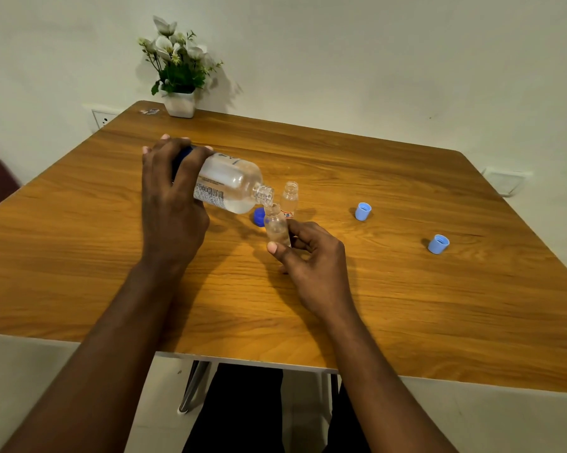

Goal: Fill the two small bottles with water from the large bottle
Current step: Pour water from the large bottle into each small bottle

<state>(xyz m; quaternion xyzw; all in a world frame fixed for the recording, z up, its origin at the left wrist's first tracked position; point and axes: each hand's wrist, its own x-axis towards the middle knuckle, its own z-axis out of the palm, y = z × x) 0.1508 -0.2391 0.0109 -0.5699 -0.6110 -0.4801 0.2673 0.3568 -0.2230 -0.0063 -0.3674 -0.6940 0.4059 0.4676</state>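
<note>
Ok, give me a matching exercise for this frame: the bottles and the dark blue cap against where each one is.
1 large bottle
2 nearer small bottle
3 farther small bottle
4 dark blue cap

a standing unheld on the table
b pinched in the right hand
c lying on the table below the large bottle
d tilted in the left hand

Pairs: 1-d, 2-b, 3-a, 4-c

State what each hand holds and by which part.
Left hand grips the large bottle round its base end; right hand pinches a small bottle by its lower body.
</note>
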